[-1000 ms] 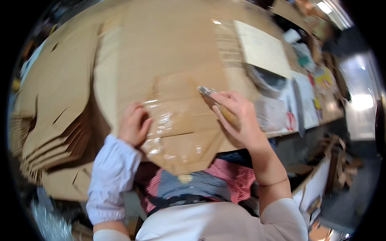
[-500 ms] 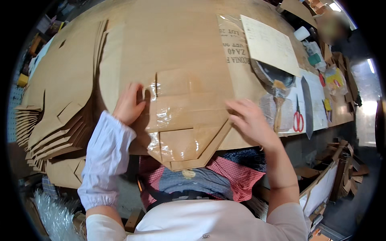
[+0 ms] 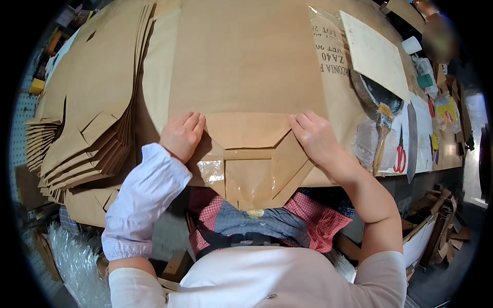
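Note:
A large brown paper bag [image 3: 246,72] lies flat in front of me, its near end folded into an angular bottom with slanted corners. Across that bottom runs a folded flap [image 3: 250,123], and shiny clear tape [image 3: 210,172] shows below it on the left. At the flap's left end my left hand [image 3: 182,136] is closed, fingers curled over the paper edge. My right hand [image 3: 311,134] pinches the flap's right end the same way. The paper under the fingertips is hidden. The bag's near tip overhangs the table edge toward my lap.
A fanned stack of brown paper bags [image 3: 97,97] lies to the left. On the right are a pale board [image 3: 377,54] over a dark round pan [image 3: 382,92], a paint brush [image 3: 383,131], red-handled scissors [image 3: 400,158] and a long flat blade [image 3: 412,141].
Both hands have gone from resting beside the bag to gripping the flap's ends. The flap now lies in a raised fold, covering part of the tape. The view has shifted slightly.

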Tool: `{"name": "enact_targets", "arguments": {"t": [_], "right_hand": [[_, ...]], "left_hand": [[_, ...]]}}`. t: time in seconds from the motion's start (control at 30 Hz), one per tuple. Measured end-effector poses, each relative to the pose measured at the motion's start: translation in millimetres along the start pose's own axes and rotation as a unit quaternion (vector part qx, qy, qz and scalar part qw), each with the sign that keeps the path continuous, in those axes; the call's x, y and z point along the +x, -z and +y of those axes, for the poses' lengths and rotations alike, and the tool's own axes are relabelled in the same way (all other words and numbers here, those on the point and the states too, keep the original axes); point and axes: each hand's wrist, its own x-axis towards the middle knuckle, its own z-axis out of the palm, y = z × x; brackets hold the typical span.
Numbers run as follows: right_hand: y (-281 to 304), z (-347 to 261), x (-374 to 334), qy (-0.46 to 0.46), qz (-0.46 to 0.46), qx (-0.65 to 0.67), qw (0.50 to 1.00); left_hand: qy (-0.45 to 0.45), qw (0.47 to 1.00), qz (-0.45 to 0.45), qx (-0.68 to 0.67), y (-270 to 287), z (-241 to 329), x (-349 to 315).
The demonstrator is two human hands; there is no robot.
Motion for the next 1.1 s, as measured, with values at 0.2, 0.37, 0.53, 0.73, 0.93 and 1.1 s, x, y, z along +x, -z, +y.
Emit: {"name": "enact_targets", "arguments": {"t": [0.2, 0.37, 0.53, 0.73, 0.93, 1.1], "right_hand": [[23, -28, -16, 0.026, -0.11, 0.077, 0.991], [23, -25, -31, -0.039, -0.026, 0.178, 0.983], [5, -56, -68, -0.108, 0.035, 0.13, 0.985], [-6, -69, -63, -0.12, 0.109, 0.182, 0.97], [5, -45, -30, -0.256, 0.081, 0.32, 0.909], [-10, -38, -4, -0.324, 0.069, 0.352, 0.875]], "left_hand": [[-0.027, 0.99, -0.138, -0.025, 30, 27, -21], [0.002, 0.955, -0.143, -0.261, 17, 13, -18], [0.007, 0.889, -0.153, -0.431, 8, 0, -29], [-0.039, 0.925, -0.129, -0.354, 28, 19, -28], [0.158, 0.876, 0.006, -0.456, 6, 23, -22], [0.263, 0.886, 0.034, -0.379, -16, 25, -5]]}}
